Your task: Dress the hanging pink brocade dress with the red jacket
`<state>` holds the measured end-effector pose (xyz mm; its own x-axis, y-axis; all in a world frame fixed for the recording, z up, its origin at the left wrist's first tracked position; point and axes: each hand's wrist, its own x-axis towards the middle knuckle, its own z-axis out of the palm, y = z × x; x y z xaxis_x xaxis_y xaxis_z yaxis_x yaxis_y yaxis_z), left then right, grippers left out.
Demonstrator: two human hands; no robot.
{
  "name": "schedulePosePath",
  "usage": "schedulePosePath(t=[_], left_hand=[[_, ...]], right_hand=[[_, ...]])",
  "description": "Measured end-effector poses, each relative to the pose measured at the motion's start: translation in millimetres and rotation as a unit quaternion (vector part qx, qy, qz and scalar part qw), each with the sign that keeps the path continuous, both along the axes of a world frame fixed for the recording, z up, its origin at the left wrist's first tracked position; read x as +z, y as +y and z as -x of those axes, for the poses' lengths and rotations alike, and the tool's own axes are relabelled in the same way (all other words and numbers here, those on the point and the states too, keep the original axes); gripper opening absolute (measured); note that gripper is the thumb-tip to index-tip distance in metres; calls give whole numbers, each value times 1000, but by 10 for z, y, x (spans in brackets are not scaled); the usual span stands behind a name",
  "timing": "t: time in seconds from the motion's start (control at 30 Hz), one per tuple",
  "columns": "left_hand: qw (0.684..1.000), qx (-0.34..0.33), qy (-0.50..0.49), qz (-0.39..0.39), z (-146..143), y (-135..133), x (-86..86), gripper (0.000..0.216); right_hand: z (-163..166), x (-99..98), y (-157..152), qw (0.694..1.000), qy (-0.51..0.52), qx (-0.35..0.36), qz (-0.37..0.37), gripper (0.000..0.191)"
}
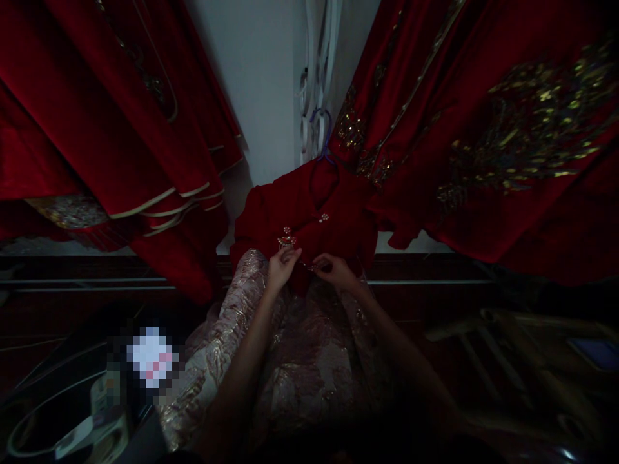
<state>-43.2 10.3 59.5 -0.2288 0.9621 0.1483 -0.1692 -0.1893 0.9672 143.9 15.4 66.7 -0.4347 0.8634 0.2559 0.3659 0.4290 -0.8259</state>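
Note:
A dark red jacket (pixel 309 212) hangs on a hanger (pixel 323 132) in front of me, with small jewelled clasps down its front. My left hand (pixel 282 265) is pinched on the jacket's front edge just below a gold clasp (pixel 286 240). My right hand (pixel 333 269) is closed on the same edge, a little to the right, by another small clasp (pixel 312 265). Below both hands lies pale pink and gold brocade fabric (pixel 290 361), under my forearms.
Red velvet garments with gold trim hang at the left (pixel 111 129) and with gold embroidery at the right (pixel 507 129). A white wall (pixel 261 84) stands behind. White cords (pixel 314 71) hang by it. A dark rail (pixel 97 282) crosses the scene. An appliance with cable (pixel 87 425) sits at lower left.

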Motion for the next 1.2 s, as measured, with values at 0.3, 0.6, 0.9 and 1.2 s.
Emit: schedulePosePath(t=[0.3, 0.6, 0.9, 1.2], left_hand=[[958, -60, -277, 40, -26, 137, 283, 22], [987, -27, -158, 33, 88, 123, 244, 28], [974, 11, -215, 66, -50, 166, 307, 23], [983, 161, -83, 41, -192, 187, 256, 16]], right_hand=[[-249, 309, -22, 989, -26, 84, 118, 29], [-220, 294, -25, 990, -33, 79, 115, 30], [-198, 354, -78, 992, -56, 66, 91, 27], [-195, 346, -67, 993, -60, 64, 77, 25]])
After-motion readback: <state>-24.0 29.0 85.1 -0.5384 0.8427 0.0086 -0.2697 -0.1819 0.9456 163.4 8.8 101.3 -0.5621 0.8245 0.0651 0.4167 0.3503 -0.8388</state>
